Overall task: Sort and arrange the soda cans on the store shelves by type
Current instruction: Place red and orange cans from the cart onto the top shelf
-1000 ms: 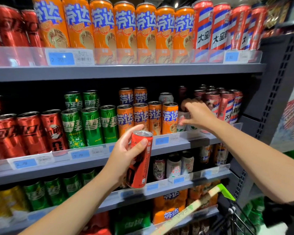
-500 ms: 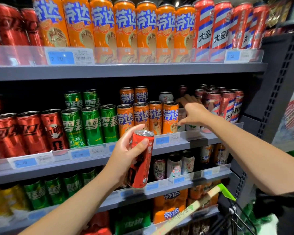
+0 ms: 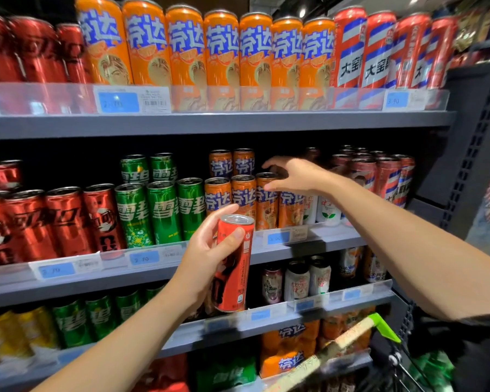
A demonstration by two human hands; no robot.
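In front of the middle shelf, a slim red can is held upright, the left hand curled round its upper half. The right hand hangs over the front orange cans (fingers spread and loosely bent, holding nothing). Green cans stand left of these; red ones farther left.

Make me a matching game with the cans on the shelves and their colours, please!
Things:
1. can in the left hand
2. cans right of the red ones on the middle shelf
3. cans under the right hand
4. low-left cans

Colours:
A. orange
B. yellow
C. red
D. green

Pairs: 1-C, 2-D, 3-A, 4-B
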